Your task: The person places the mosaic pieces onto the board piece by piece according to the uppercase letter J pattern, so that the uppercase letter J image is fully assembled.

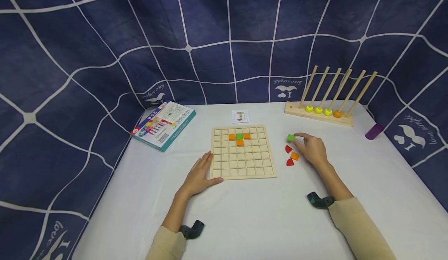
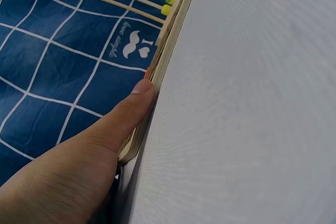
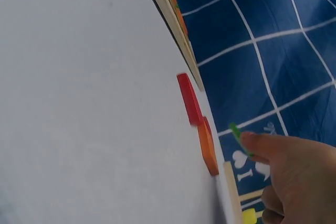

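Observation:
My right hand (image 1: 312,150) pinches a green square tile (image 1: 291,137) between thumb and fingertips, to the right of a wooden grid board (image 1: 244,179). In the right wrist view that tile (image 3: 237,132) shows edge-on at the thumb tip. Beside this hand lie two red quarter-round tiles, one nearer (image 1: 290,162) and one farther (image 1: 288,149), with an orange square tile (image 1: 295,156) between them. My left hand (image 1: 198,177) rests at the board's near left corner, fingers along the left side and thumb at the front edge. Three orange tiles surround a green tile (image 1: 239,136) on the board.
A small pattern card (image 1: 240,116) showing a coloured J lies behind the board. At the back left is a flat printed box (image 1: 163,124). A wooden peg stand (image 1: 318,117) with yellow and orange beads stands back right, near a purple cylinder (image 1: 374,131).

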The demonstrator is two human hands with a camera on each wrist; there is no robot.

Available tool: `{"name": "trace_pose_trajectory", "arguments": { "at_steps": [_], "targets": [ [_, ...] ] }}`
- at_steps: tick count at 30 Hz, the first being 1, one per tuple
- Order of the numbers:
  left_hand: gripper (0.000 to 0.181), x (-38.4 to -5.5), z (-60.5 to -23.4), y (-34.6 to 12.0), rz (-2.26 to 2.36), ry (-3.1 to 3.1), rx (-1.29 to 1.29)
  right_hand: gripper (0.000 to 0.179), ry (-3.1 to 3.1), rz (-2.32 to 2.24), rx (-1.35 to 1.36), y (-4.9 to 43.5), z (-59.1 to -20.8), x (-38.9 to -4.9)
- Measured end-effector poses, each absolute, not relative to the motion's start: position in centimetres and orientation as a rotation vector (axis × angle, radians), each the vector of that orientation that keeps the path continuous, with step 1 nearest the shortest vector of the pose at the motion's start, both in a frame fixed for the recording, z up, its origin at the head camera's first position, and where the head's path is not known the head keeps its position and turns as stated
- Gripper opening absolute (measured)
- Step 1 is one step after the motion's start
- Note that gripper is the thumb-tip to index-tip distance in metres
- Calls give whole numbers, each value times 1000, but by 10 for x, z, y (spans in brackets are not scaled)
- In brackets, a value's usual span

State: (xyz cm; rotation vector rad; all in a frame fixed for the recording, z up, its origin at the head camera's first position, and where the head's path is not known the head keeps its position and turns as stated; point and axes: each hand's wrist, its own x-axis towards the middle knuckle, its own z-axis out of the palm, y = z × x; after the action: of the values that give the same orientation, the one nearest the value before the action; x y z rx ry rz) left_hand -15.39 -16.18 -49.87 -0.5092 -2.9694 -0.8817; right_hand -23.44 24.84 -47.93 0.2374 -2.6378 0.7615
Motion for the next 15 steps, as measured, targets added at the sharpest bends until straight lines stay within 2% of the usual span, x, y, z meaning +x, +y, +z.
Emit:
{"name": "trace_pose_trajectory", "arguments": {
  "at_steps": [15],
  "targets": [
    [104, -156, -498, -162, -874, -2980, -511, 31, -2457, 873, 526, 179, -469, -229]
  ]
}}
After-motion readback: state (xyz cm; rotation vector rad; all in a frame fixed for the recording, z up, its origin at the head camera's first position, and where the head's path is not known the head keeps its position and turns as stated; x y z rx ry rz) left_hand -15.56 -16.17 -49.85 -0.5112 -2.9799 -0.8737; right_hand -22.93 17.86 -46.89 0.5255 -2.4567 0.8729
